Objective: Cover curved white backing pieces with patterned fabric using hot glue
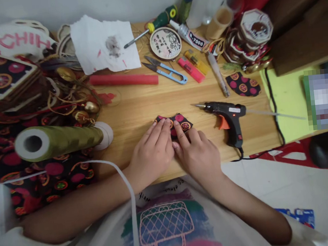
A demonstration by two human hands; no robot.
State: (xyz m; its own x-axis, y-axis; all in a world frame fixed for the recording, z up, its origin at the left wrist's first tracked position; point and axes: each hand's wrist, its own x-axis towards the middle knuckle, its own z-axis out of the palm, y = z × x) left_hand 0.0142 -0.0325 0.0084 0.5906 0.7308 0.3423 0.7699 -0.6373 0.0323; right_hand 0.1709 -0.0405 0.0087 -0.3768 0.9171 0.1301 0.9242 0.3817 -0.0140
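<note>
A small black fabric piece [185, 124] with magenta and orange round patterns lies on the wooden table in front of me. My left hand [154, 149] rests on its left part, fingers stretched out flat and close together. From the other side, my right hand [198, 148] presses down with its index finger extended and the other fingers slightly bent. Both thumbs meet near the piece's front edge, and what lies beneath the palms is hidden. Just right of my right hand lies a black hot glue gun [229, 118] with an orange trigger, its nozzle pointing left.
Behind the hands lie blue thread snips [166, 70], a red stick [123, 79], a screwdriver [150, 27] and a glue tube [189, 35]. A green ribbon roll [61, 140] lies at left. Another patterned fabric piece [243, 84] is at right. The gun's cord crosses the table edge.
</note>
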